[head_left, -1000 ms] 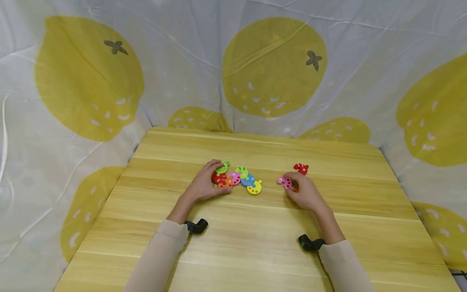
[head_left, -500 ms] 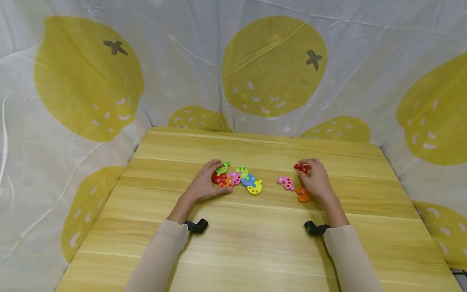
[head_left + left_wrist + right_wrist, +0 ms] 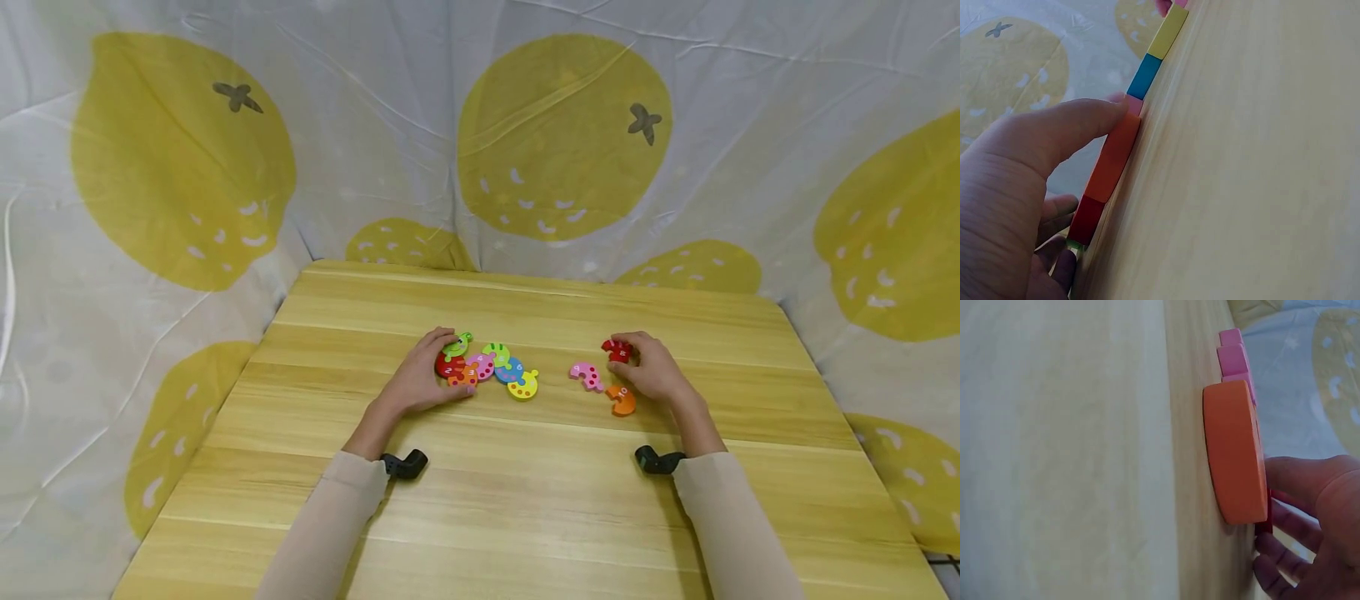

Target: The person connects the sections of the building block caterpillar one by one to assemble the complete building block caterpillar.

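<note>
1. While the left hand (image 3: pixel 416 377) curled round the green-faced end of a wiggly row of joined pieces (image 3: pixel 509 372), the right hand (image 3: pixel 656 367) held a red piece (image 3: pixel 618 352) marked 8, well apart from the row. In this head view, a loose pink piece (image 3: pixel 586 376) and a loose orange piece (image 3: pixel 622 401) lay near the right hand on the table (image 3: pixel 480 508). Bare wood between row and loose pieces gave room to slide, and the edges were not close.

2. From the left wrist, the thumb touched the row's side near its orange part (image 3: pixel 1116 159), with other fingers by its dark red part (image 3: pixel 1087 220). The row was probably light, but its joins might have come apart if lifted, so flat on the wood seemed safest.

3. From the right wrist, the loose orange piece hid most of the red one, which peeked out between thumb and fingers. It looked hard, light and a bit slippery, not easy to break. Its thick outside edge seemed best to pinch, minding the orange neighbour.
</note>
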### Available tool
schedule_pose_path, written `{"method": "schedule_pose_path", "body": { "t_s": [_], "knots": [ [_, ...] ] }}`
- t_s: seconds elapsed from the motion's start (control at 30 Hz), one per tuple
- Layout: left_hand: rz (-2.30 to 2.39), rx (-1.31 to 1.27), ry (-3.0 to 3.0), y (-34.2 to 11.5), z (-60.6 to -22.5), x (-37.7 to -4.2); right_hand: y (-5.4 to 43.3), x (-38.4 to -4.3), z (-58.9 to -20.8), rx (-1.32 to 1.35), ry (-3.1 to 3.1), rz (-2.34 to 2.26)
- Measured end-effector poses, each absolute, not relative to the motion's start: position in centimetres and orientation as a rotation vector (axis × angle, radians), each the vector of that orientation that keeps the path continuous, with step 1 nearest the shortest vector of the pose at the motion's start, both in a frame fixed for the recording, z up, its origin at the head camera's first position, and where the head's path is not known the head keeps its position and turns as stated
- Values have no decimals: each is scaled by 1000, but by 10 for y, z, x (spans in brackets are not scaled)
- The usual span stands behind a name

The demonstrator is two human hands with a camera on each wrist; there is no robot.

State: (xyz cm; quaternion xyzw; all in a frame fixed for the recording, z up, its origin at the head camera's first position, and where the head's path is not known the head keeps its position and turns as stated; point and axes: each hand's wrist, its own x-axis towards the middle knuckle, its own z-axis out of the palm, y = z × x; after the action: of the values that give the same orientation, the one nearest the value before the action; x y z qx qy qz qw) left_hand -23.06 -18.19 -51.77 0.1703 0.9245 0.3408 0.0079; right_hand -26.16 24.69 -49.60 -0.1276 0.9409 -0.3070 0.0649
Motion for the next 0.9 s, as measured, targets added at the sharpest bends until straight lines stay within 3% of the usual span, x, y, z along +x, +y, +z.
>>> {"method": "schedule_pose_path", "body": {
  "t_s": [0.23, 0.53, 0.9],
  "knots": [
    [1064, 529, 2882, -183, -518, -231, 238, -259, -495, -357, 2897, -1061],
    [1058, 526, 2902, -186, -518, -230, 188, -248, -480, -634, 2826, -1206],
    [1049, 553, 2911, -183, -520, -231, 154, -239, -492, -781, 2730, -1140]
  ]
}}
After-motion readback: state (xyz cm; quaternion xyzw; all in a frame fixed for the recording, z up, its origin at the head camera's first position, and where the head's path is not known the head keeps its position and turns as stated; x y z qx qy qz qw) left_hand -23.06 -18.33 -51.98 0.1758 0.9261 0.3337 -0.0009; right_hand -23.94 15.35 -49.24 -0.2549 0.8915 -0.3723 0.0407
